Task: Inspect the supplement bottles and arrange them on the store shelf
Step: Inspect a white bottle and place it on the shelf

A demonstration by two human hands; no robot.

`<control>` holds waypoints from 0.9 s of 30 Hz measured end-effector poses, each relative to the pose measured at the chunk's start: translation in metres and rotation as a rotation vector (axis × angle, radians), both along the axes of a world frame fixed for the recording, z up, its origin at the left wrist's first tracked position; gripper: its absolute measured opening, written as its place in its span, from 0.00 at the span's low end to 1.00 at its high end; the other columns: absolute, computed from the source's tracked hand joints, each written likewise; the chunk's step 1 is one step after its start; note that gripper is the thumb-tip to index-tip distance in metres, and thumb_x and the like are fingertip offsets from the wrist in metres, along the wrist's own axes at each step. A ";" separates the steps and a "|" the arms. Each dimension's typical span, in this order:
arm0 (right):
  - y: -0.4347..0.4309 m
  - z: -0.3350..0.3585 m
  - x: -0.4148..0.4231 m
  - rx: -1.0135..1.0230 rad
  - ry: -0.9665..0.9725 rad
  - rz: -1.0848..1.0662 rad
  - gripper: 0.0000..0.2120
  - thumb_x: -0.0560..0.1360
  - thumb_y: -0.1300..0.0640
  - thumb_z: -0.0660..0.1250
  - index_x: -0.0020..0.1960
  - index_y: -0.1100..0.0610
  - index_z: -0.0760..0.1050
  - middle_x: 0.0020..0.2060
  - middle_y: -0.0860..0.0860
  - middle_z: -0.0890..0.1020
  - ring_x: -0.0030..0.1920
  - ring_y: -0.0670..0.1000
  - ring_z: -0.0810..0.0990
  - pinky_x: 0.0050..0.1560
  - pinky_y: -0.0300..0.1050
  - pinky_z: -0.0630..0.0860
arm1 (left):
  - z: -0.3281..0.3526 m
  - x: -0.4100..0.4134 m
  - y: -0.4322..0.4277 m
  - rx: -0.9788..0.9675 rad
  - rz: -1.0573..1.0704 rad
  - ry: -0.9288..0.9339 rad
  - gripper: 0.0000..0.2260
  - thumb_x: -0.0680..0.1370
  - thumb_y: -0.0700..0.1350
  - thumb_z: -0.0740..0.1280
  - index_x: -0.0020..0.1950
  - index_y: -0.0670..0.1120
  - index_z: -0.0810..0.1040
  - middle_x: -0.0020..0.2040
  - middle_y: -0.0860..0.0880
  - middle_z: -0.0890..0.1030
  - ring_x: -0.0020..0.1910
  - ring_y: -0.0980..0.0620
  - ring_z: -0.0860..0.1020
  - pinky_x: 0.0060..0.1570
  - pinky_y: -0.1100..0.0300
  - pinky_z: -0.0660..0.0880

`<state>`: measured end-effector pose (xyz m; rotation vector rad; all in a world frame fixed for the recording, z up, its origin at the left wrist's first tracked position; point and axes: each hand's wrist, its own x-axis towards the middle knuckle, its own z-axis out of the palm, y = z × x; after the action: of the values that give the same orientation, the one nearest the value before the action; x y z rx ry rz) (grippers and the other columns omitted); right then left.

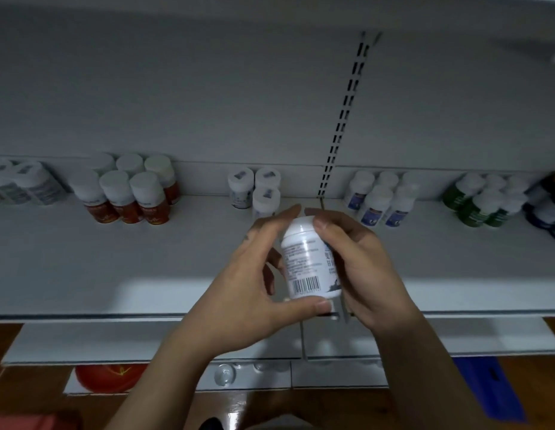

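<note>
Head view: I see one bottle (310, 259) held slightly tilted above the shelf (145, 259), barcode facing me.
Left hand (248, 283): curled round the bottle, thumb under its base, fingertips up by the cap.
Right hand (360, 259): grips the bottle's right side, thumb on the cap.
Shelf rear: orange bottles (127, 197) at left, white bottles (254, 187) just behind my hands, blue-label bottles (381, 200) right of them, green bottles (478, 200) farther right.

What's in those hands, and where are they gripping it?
A white supplement bottle: the left hand pinches it, thumb under base, finger at cap; the right hand wraps its side.
</note>
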<state>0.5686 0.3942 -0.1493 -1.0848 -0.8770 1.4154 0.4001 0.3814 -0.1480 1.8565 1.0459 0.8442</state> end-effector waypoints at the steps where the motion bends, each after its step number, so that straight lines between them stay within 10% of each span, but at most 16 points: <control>1: 0.000 -0.002 0.004 0.003 0.034 0.027 0.14 0.73 0.55 0.70 0.55 0.60 0.80 0.50 0.61 0.83 0.53 0.61 0.82 0.57 0.61 0.78 | -0.001 0.003 0.000 0.016 0.018 -0.007 0.42 0.63 0.62 0.77 0.73 0.68 0.59 0.63 0.60 0.70 0.48 0.54 0.76 0.42 0.59 0.76; 13: -0.005 -0.017 0.027 -0.043 0.268 0.420 0.37 0.66 0.53 0.76 0.71 0.63 0.69 0.65 0.66 0.75 0.64 0.66 0.76 0.63 0.65 0.71 | 0.007 0.004 -0.006 0.171 0.113 0.174 0.42 0.65 0.66 0.72 0.74 0.64 0.56 0.63 0.66 0.65 0.62 0.61 0.70 0.52 0.71 0.69; 23: -0.010 -0.011 0.002 -0.058 0.268 0.544 0.27 0.66 0.49 0.77 0.62 0.59 0.80 0.55 0.60 0.82 0.55 0.55 0.81 0.56 0.48 0.78 | 0.010 -0.013 -0.015 0.183 0.162 0.225 0.41 0.64 0.60 0.77 0.69 0.62 0.57 0.65 0.67 0.65 0.64 0.68 0.66 0.57 0.76 0.65; 27: -0.011 -0.014 -0.014 -0.067 0.349 0.579 0.27 0.73 0.50 0.72 0.68 0.61 0.74 0.63 0.64 0.77 0.61 0.62 0.78 0.64 0.61 0.73 | 0.009 -0.025 -0.020 0.206 0.174 0.159 0.39 0.65 0.57 0.77 0.68 0.62 0.58 0.64 0.66 0.65 0.63 0.68 0.68 0.57 0.77 0.65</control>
<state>0.5546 0.3831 -0.1631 -0.6139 -0.9275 2.0507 0.3751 0.3619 -0.1395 2.0535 1.2748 0.9467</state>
